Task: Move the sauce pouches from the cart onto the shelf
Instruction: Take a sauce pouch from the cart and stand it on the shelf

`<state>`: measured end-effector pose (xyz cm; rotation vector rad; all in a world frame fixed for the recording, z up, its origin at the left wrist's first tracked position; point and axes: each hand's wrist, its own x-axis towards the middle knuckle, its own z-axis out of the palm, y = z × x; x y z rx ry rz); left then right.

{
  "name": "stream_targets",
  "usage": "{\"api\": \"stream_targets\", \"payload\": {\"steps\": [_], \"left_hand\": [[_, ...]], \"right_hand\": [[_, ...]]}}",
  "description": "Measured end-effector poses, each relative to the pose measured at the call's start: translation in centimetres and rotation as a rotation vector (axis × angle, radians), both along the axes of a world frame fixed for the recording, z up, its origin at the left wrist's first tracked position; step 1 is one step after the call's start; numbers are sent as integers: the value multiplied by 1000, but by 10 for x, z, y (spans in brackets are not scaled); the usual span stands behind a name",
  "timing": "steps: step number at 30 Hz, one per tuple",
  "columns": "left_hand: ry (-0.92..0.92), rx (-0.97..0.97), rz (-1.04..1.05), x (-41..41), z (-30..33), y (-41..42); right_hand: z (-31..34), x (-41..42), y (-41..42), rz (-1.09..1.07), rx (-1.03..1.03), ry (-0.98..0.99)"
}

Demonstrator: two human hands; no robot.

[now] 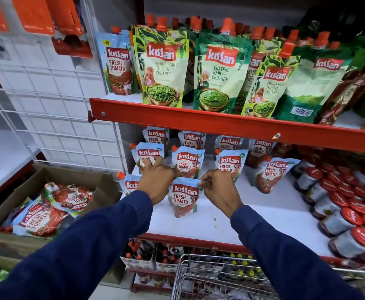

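Tomato pouches being arranged on shelf (264,215).
Front pouch (184,197) is being pinched at its top corner by right hand (219,191); left hand (155,180), fingers curled, is touching rear pouch (145,155).

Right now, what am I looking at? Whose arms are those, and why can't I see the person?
The camera sits on the person's head and looks forward and down, so you only see their two arms in blue sleeves, not the rest of them. There is no machine here, just bare hands.

They stand before a shop shelf with red edges. On it stand blue tomato sauce pouches in rows, with red-lidded jars to the right. The shelf above holds green chutney pouches.

The right hand pinches the top corner of the front pouch with its fingers. The left hand reaches to another pouch behind; I cannot tell if it grips it.

At the left, a cardboard box holds more pouches. Below, the wire cart peeks in.
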<state>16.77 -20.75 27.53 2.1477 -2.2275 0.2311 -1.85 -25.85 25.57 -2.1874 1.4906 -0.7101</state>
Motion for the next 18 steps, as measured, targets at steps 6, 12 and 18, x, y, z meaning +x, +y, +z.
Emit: {"api": "stream_targets", "payload": {"steps": [6, 12, 18], "left_hand": [[31, 24, -21, -3, -3, -5], [114, 6, -56, -10, -4, 9], [160, 20, -179, -61, -40, 86]], "right_hand": [[1, -5, 1, 14, 43, 1], [-2, -27, 25, 101, -84, 43], [-68, -91, 84, 168, -158, 197]]}}
